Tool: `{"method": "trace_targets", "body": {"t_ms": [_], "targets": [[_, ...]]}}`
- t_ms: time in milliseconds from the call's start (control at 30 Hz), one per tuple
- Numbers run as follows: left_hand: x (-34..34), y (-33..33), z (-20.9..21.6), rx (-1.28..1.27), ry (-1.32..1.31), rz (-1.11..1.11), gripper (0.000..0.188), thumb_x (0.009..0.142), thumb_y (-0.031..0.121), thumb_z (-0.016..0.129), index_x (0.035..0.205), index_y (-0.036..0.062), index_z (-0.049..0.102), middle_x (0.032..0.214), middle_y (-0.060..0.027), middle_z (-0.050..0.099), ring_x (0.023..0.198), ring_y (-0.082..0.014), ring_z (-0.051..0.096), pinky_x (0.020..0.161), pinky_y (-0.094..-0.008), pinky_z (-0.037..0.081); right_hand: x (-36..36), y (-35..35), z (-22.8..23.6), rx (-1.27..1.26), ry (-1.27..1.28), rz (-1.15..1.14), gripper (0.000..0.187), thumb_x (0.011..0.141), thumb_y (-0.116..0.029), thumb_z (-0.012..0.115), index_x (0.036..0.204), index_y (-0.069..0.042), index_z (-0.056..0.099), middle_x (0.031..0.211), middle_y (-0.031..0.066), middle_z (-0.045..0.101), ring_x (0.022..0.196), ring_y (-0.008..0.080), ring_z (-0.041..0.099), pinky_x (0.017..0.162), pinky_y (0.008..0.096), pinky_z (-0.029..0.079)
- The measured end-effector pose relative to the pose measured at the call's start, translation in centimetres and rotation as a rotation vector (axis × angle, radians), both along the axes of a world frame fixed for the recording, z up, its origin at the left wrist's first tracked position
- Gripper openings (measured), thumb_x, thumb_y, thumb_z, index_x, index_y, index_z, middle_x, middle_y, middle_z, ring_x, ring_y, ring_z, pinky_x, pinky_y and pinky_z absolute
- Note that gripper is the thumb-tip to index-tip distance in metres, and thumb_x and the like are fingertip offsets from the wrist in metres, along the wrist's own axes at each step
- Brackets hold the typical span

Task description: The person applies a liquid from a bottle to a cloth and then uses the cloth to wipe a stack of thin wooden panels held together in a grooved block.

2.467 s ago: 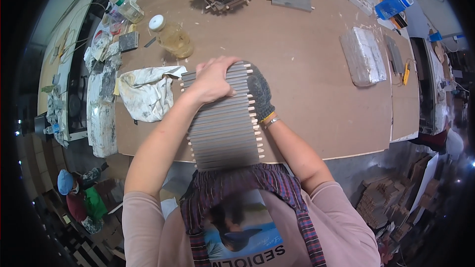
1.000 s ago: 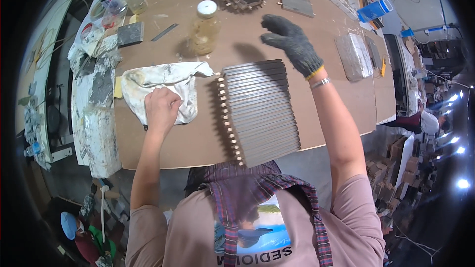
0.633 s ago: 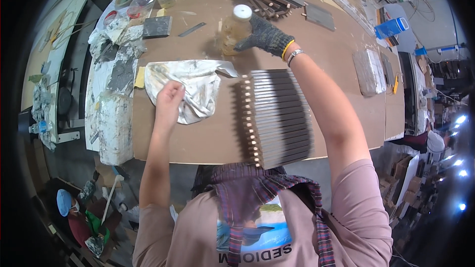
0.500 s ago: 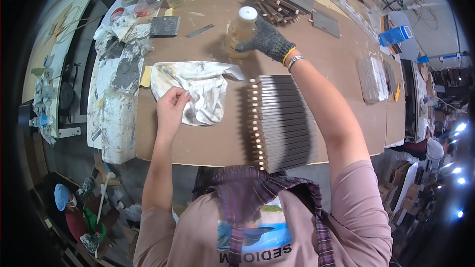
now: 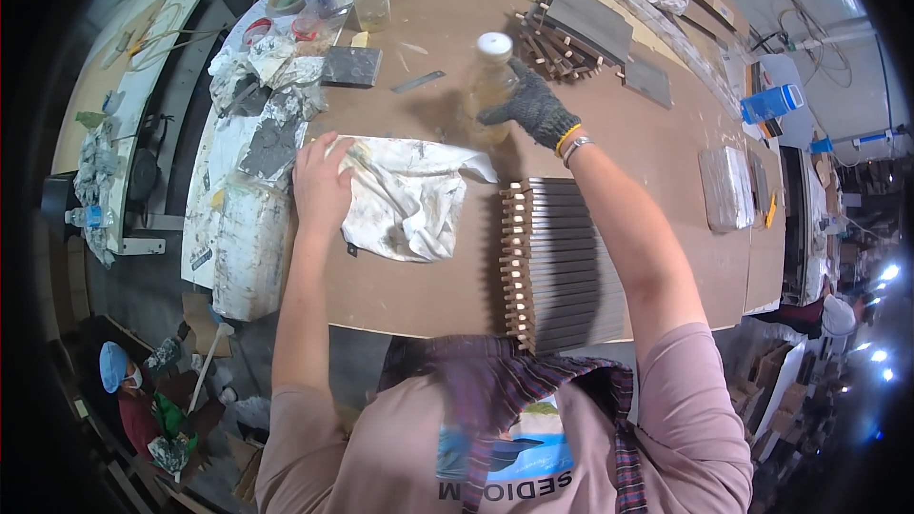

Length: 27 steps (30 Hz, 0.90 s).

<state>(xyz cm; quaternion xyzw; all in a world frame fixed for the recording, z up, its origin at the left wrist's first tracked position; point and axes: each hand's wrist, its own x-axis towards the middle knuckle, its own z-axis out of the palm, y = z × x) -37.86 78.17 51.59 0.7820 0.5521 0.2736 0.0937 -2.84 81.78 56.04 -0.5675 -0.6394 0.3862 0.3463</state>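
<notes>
My right hand (image 5: 538, 109), in a dark grey knitted glove with a yellow cuff, is wrapped around a clear plastic bottle (image 5: 487, 100) with a white cap. Cloudy yellowish liquid shows inside it, and it stands nearly upright. My bare left hand (image 5: 322, 181) rests on the left edge of a stained white cloth (image 5: 409, 209), fingers apart and pointing away from me; what lies under the palm is hidden. Close to my right forearm sits a neat row of grey slabs (image 5: 571, 266) with pale wooden pegs along the left ends.
At the far right is a pile of grey boards (image 5: 590, 24) with pegs. A dark block (image 5: 352, 67) and a metal strip (image 5: 419, 82) lie farther left. Crumpled stained paper (image 5: 262, 76) and a white plastered block (image 5: 249, 252) line the left edge. A co-worker (image 5: 133, 390) is beyond, at lower left.
My left hand has gone from a pinch above the cloth to its left edge, covering the yellow scrap seen there. My right hand still holds the bottle. The whole view has shifted slightly.
</notes>
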Motion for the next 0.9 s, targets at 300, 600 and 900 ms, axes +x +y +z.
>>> {"method": "trace_targets", "body": {"t_ms": [300,600,900], "targets": [[-1.8,2.5,-0.4,-0.021,-0.014,-0.060,0.027,0.082,0.012,0.076,0.108,0.0132,0.072,0.130,-0.0105,0.063,0.124,-0.0333,0.054,0.102,-0.0452,0.043,-0.5,-0.6,4.8,-0.100,0.786,0.153,0.066,0.073,-0.003,0.083,0.133,-0.006,0.056,0.121,0.0044,0.067,0.115,0.0187,0.061,0.105,0.0352,0.049],[-1.8,-2.0,-0.1,-0.330,0.239,0.284,0.025,0.084,0.033,0.077,0.093,0.0105,0.071,0.091,-0.0093,0.069,0.083,-0.0331,0.068,0.071,-0.0453,0.053,-1.9,-3.1,6.3,-0.079,0.381,0.137,0.080,0.070,-0.015,0.090,0.139,-0.008,0.051,0.129,0.0076,0.065,0.119,0.0198,0.061,0.102,0.0377,0.052],[-1.8,-2.9,0.8,-0.408,-0.937,0.149,0.009,0.101,0.012,0.059,0.099,0.0036,0.061,0.089,-0.0002,0.064,0.081,-0.0104,0.064,0.067,-0.0297,0.049,-2.5,-3.6,5.5,0.015,-0.003,0.211,0.093,0.056,-0.024,0.096,0.136,-0.005,0.053,0.127,0.0133,0.065,0.117,0.0255,0.062,0.102,0.0386,0.050]]}}
